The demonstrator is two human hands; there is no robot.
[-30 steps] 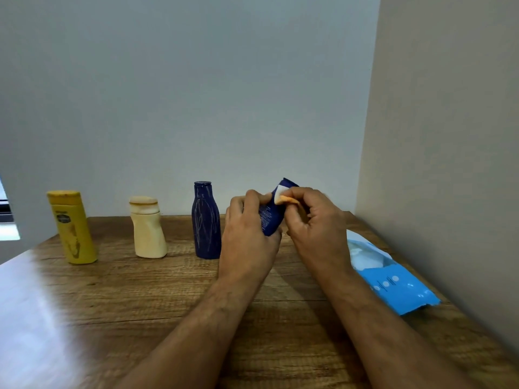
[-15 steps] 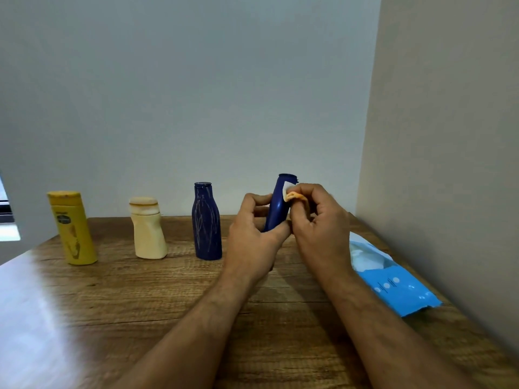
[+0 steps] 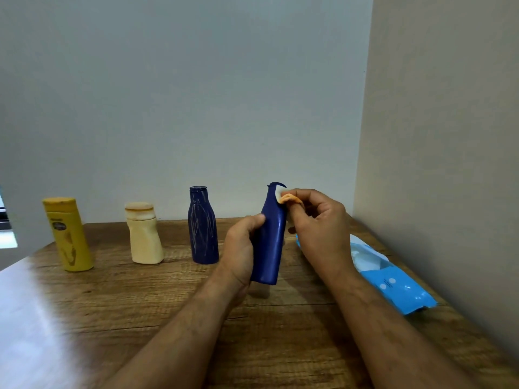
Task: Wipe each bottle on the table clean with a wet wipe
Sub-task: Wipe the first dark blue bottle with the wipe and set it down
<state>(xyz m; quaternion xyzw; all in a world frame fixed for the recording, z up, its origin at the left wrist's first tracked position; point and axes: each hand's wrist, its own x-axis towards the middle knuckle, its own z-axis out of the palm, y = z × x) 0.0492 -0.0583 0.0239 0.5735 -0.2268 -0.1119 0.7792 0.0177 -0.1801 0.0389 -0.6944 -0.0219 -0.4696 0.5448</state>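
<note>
The left hand (image 3: 241,248) is gripping a dark blue plastic bottle (image 3: 269,242) around its lower body, with the thumb lying across the near face and the other fingers curling out of sight behind it. The bottle is being held almost upright, tilting slightly to the right at the top, with its base lifted just off the brown wood-grain table (image 3: 168,304) near the middle of the surface. The right hand (image 3: 317,228) is pinching a small folded wet wipe (image 3: 283,195), white with an orange stain, between thumb and forefinger, and is pressing it against the neck of the held bottle just below the cap; the remaining fingers are curling loosely behind.

Standing on the table to the left of the held bottle is a second dark blue bottle streaked with pale scribble marks (image 3: 202,226), upright and near the left hand but apart from it. Further left a cream squat bottle with a tan cap (image 3: 143,234) is leaning a little, and beyond it a yellow tall bottle with a flat cap (image 3: 68,234) is standing near the table's far left corner. To the right, beside the beige side wall, a light blue soft pack of wipes (image 3: 393,282) is lying flat with its flap open and white sheets showing.
</note>
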